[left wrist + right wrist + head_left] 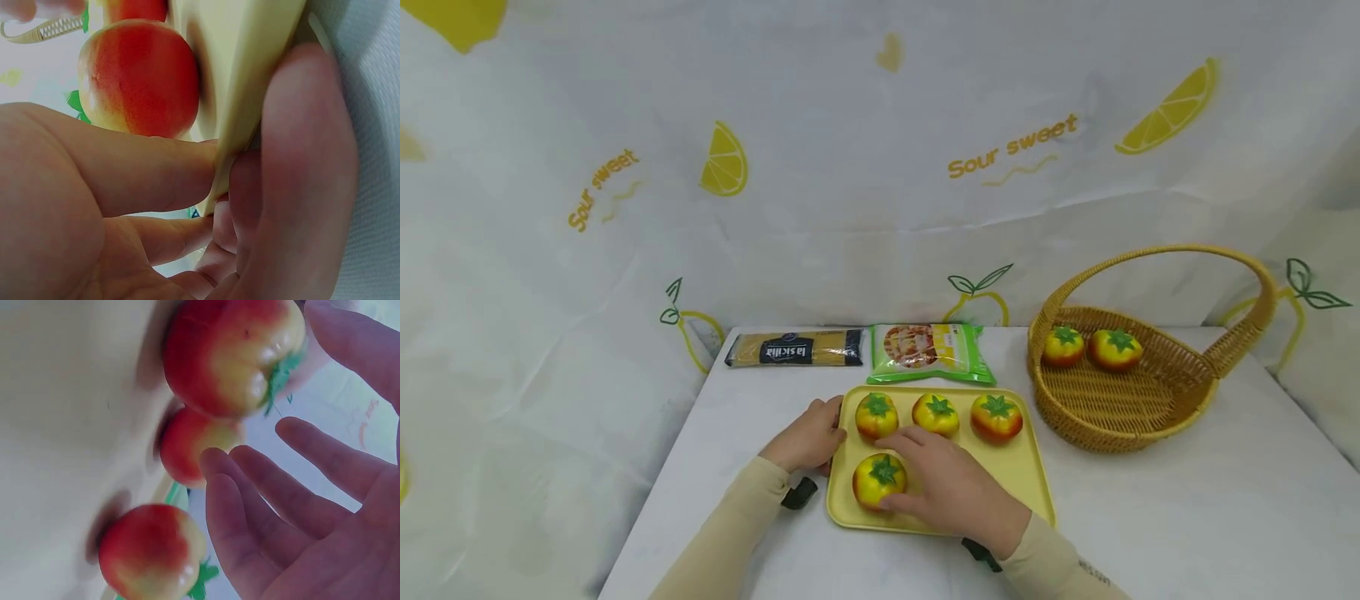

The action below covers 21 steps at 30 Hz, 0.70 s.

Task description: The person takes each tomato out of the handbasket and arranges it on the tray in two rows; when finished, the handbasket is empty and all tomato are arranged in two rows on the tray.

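A yellow tray bears several yellow-and-red tomatoes with green star-shaped tops: three along its far side and one tomato at the near left. My left hand grips the tray's left edge, and the left wrist view shows the rim pinched between thumb and fingers. Over the tray, my right hand is beside the near-left tomato, thumb and fingers spread around its right side. In the right wrist view a gap shows between the fingers and that tomato; whether the thumb touches it I cannot tell.
A wicker basket with a tall handle stands at the right, holding two more tomatoes. Behind the tray lie a pack of spaghetti and a green pizza bag. A lemon-printed cloth hangs behind the white table.
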Motion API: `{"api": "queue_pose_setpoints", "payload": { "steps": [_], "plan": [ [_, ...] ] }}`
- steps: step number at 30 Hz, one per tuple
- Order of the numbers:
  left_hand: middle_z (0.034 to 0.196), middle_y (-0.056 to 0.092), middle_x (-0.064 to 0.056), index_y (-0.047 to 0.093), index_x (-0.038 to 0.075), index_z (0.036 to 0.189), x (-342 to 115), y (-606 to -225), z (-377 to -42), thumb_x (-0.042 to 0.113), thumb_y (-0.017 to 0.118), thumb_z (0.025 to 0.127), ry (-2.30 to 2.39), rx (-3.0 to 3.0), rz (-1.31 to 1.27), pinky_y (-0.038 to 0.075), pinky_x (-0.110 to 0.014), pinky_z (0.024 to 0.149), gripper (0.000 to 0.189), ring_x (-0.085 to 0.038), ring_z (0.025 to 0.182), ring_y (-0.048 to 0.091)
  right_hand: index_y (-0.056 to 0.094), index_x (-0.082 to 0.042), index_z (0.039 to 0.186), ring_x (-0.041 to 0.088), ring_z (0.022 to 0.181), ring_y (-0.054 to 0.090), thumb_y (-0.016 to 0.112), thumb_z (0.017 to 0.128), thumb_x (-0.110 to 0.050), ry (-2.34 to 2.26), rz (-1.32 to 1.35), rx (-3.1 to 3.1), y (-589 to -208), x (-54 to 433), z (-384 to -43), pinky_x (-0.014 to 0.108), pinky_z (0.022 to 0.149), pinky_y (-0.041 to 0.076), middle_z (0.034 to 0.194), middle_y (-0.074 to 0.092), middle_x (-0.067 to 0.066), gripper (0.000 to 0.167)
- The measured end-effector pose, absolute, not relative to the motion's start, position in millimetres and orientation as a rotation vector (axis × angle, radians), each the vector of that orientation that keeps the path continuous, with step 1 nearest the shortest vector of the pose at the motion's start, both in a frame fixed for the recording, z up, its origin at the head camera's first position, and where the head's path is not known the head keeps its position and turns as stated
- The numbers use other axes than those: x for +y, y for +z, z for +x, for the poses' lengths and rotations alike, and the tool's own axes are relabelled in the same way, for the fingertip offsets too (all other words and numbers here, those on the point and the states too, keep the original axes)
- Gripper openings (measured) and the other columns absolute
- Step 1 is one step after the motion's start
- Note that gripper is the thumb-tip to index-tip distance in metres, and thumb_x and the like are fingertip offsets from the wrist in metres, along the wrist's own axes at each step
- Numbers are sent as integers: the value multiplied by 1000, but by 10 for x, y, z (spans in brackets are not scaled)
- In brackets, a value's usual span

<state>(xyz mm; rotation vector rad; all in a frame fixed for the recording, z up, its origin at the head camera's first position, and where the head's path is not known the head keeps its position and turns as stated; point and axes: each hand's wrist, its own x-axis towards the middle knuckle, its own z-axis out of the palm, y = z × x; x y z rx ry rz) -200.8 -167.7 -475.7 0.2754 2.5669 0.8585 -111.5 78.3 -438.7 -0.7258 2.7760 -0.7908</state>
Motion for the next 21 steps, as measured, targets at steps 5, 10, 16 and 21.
{"api": "queue_pose_setpoints", "payload": {
  "steps": [5,10,16,21],
  "plan": [
    [119,55,-15,43,4,162,-1673,-4763,-2011,16,58,109,821,2591,273,57,-34,75,57,-20,84,61,68,-20,143,23,127,68,85,93,-45,-868,-689,2874,-4269,1041,-1130,50,107,58,146,66,2,58],
    [120,54,-17,40,4,164,-1651,-4759,-1971,16,58,109,856,2566,273,57,-32,67,59,-21,73,63,70,-17,139,26,123,70,84,95,-41,-776,-642,3069,-4177,1565,-1152,50,103,60,140,69,4,52],
    [118,56,-16,42,3,163,-1667,-4776,-1930,14,59,108,837,2590,274,59,-37,73,59,-21,76,63,73,-13,135,29,115,73,85,96,-31,-698,-576,3156,-4035,2313,-1184,52,95,62,132,73,7,45],
    [117,57,-14,44,2,161,-1654,-4769,-1949,14,60,107,790,2640,312,55,-43,93,58,-21,95,59,71,-9,138,38,117,72,82,97,-39,-630,-410,3179,-3880,2907,-1306,60,97,59,132,74,15,52]
  ]
}}
